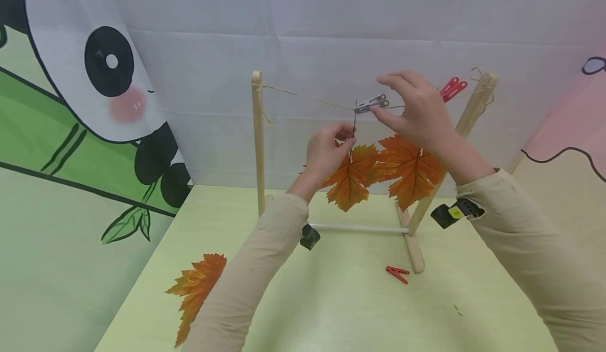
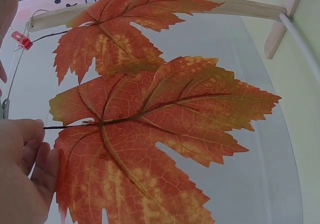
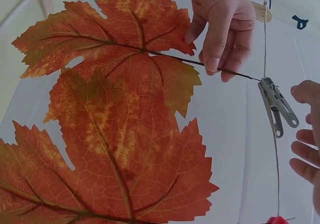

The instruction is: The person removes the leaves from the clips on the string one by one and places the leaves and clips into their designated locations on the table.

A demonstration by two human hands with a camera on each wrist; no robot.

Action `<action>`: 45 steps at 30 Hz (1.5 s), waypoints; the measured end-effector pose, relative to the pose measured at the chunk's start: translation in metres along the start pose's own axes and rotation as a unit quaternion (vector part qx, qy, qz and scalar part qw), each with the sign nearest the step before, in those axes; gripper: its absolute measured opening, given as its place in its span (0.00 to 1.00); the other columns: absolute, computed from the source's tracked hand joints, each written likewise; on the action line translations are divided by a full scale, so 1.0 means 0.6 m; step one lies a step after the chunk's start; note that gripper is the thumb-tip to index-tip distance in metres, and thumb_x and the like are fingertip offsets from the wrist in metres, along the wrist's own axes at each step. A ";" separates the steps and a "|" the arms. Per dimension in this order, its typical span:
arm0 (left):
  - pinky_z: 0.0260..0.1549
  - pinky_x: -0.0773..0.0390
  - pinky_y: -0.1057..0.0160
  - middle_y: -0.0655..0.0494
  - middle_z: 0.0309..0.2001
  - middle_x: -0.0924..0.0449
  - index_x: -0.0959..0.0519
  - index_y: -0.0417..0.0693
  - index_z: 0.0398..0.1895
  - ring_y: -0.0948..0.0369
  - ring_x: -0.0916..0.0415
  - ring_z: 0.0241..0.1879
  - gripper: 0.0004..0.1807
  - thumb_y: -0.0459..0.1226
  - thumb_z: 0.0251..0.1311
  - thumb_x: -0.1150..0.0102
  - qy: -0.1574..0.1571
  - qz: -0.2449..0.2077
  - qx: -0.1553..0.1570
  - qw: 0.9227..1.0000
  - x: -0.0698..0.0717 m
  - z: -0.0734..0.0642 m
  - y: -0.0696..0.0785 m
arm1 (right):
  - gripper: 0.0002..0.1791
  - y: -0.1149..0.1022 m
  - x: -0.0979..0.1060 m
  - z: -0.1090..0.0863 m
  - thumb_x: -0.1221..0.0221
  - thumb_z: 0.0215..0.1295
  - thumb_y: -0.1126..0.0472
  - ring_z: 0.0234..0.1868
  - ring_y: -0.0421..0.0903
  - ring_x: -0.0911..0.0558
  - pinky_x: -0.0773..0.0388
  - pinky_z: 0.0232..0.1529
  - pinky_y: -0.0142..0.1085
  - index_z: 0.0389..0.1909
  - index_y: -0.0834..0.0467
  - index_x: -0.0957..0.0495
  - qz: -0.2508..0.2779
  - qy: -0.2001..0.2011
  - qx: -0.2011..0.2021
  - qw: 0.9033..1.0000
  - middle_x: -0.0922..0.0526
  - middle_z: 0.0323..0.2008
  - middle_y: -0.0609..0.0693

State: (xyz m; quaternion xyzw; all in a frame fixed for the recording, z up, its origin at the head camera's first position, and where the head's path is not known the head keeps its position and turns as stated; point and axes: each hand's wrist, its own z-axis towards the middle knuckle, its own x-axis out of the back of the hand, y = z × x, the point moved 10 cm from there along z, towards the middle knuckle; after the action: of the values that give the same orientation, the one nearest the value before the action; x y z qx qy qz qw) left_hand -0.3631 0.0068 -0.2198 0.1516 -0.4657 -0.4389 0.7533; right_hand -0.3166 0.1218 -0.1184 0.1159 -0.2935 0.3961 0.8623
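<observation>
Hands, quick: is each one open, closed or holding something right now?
Left hand: closed, pinching the dark stem of an orange leaf.
Right hand: open, beside the grey clothespin, not gripping it.

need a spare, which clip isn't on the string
The red clip lying on the table near the stand's foot; the grey clip and the other red clip are both on the string.

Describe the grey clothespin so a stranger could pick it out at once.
On the table stands a wooden frame with a string tied between its posts. Midway along that string, beside the right hand, sits the grey clothespin. It alone is grey; the red clothespin farther right and the red clip lying on the table are not.
</observation>
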 end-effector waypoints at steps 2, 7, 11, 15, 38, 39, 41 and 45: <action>0.35 0.26 0.74 0.56 0.36 0.20 0.22 0.46 0.41 0.64 0.25 0.36 0.09 0.36 0.58 0.43 0.001 0.001 0.000 1.000 0.000 -0.001 0.001 | 0.23 0.006 -0.006 0.002 0.36 0.51 0.63 0.48 0.55 0.26 0.29 0.48 0.47 0.49 0.67 0.25 0.005 -0.009 -0.013 1.000 0.23 0.45 0.61; 0.35 0.27 0.75 0.56 0.36 0.20 0.22 0.46 0.42 0.64 0.26 0.36 0.09 0.37 0.58 0.43 0.003 0.004 -0.008 1.000 0.000 -0.001 0.006 | 0.23 0.019 -0.020 -0.001 0.37 0.54 0.61 0.48 0.55 0.26 0.28 0.46 0.48 0.51 0.65 0.26 0.005 -0.044 -0.045 0.998 0.23 0.45 0.60; 0.35 0.27 0.75 0.56 0.36 0.20 0.22 0.46 0.42 0.64 0.26 0.36 0.09 0.37 0.59 0.44 0.003 0.003 -0.013 1.000 0.001 -0.002 0.008 | 0.23 0.029 -0.030 -0.005 0.39 0.56 0.59 0.43 0.54 0.24 0.29 0.44 0.48 0.51 0.65 0.27 0.007 -0.068 -0.068 0.995 0.22 0.43 0.60; 0.35 0.27 0.75 0.55 0.35 0.20 0.22 0.45 0.41 0.64 0.26 0.35 0.08 0.36 0.59 0.44 0.003 -0.002 -0.014 1.000 0.001 -0.002 0.008 | 0.20 0.035 -0.041 -0.008 0.40 0.58 0.59 0.42 0.55 0.23 0.30 0.46 0.48 0.49 0.65 0.26 0.006 -0.091 -0.082 0.992 0.20 0.40 0.60; 0.36 0.24 0.72 0.55 0.36 0.20 0.22 0.46 0.39 0.63 0.20 0.34 0.07 0.35 0.58 0.43 0.005 -0.012 -0.004 1.000 0.001 -0.009 0.000 | 0.11 0.015 -0.029 -0.008 0.38 0.53 0.62 0.31 0.51 0.26 0.35 0.30 0.38 0.35 0.65 0.19 0.010 -0.054 -0.038 0.998 0.18 0.31 0.57; 0.35 0.24 0.72 0.55 0.36 0.20 0.22 0.46 0.39 0.63 0.20 0.34 0.07 0.35 0.58 0.43 0.004 -0.014 -0.003 1.000 0.001 -0.009 -0.001 | 0.11 0.013 -0.027 -0.008 0.37 0.53 0.63 0.30 0.51 0.26 0.35 0.29 0.38 0.35 0.66 0.19 0.011 -0.047 -0.036 0.998 0.18 0.30 0.57; 0.36 0.24 0.72 0.55 0.36 0.20 0.22 0.46 0.40 0.63 0.20 0.34 0.07 0.36 0.58 0.43 0.000 -0.016 0.002 1.000 0.000 -0.010 -0.004 | 0.11 0.010 -0.022 -0.007 0.37 0.52 0.63 0.29 0.51 0.26 0.35 0.28 0.37 0.34 0.66 0.19 0.009 -0.033 -0.030 0.999 0.18 0.29 0.57; 0.35 0.24 0.72 0.55 0.36 0.20 0.22 0.45 0.40 0.63 0.20 0.34 0.08 0.35 0.57 0.42 -0.002 -0.020 0.003 1.000 -0.001 -0.013 -0.008 | 0.12 0.003 -0.012 -0.005 0.36 0.50 0.63 0.28 0.50 0.27 0.35 0.27 0.36 0.34 0.67 0.18 -0.001 0.002 -0.009 1.000 0.19 0.26 0.58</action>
State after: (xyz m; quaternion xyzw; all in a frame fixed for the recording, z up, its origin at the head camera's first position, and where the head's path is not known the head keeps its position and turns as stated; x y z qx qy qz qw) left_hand -0.3593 0.0035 -0.2271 0.1623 -0.4652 -0.4527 0.7432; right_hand -0.3201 0.1200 -0.1252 0.1079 -0.2955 0.3929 0.8641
